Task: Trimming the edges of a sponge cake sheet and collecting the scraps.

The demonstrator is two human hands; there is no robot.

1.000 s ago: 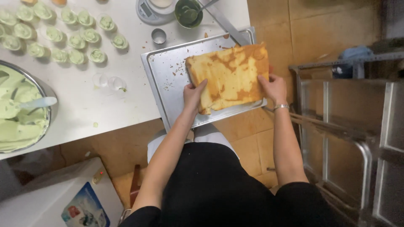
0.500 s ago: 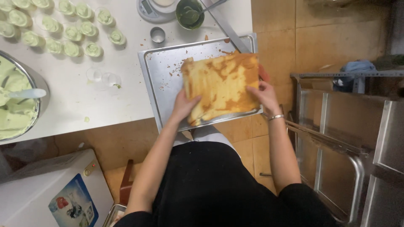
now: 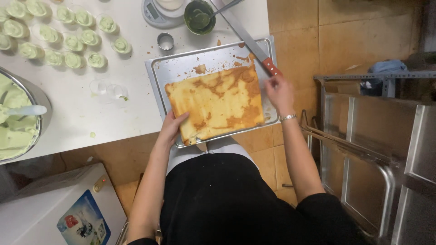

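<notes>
Sponge sheet: a flat, golden-brown sponge sheet lay in the metal tray, shifted toward the near right corner, so a bare strip of tray showed along the far and left sides.
Tray: it sat at the near right edge of the white desk, its near corner overhanging slightly, which seemed to keep the cake within easy reach of the body.
Left hand: the left hand rested against the near left edge of the sponge and the tray rim, fingers spread flat; its grip was loose, more a steadying press than a clench.
Right hand: the right hand was at the far right corner of the tray, just beside the red handle of the long knife; whether its grip had closed on the handle I could not tell.
Knife: it lay slanted across the tray's far right corner, blade pointing away, handle nearest the hand.
Nearby: a small dark bowl with a spoon, a kitchen scale, rows of little cups of green cream and a large bowl of green cream stood well apart from the tray.
</notes>
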